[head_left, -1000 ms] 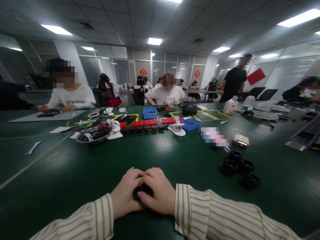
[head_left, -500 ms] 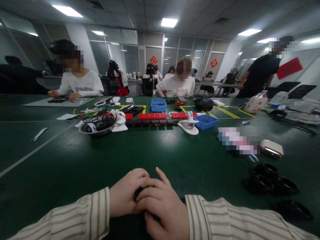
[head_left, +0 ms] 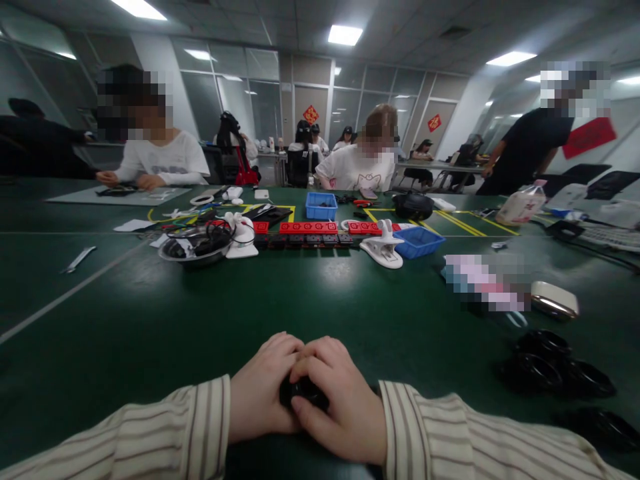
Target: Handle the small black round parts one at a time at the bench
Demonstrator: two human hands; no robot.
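Note:
Both hands meet low in the middle, over the green table. My left hand [head_left: 261,387] is curled around a small, glossy black rounded part [head_left: 311,393], mostly covered by fingers. From the other side my right hand [head_left: 345,407] wraps over the same part, its fingers bent on top and its thumb against the near side. The part's full shape cannot be made out. Several black ring-shaped parts [head_left: 536,372] lie on the table to the right of my right hand, and another black part [head_left: 613,427] sits nearer.
Ahead stand a metal bowl of dark cables [head_left: 195,250], red and black power strips [head_left: 315,232], a white clip base [head_left: 384,247] and a blue bin [head_left: 419,241]. A wrench [head_left: 79,259] lies left, a white-and-gold case [head_left: 554,300] right. People sit across the green table [head_left: 200,313].
My right hand's fingers have drawn in, the raised index finger now bent over the black part. More of the part shows between my hands. The view has shifted slightly.

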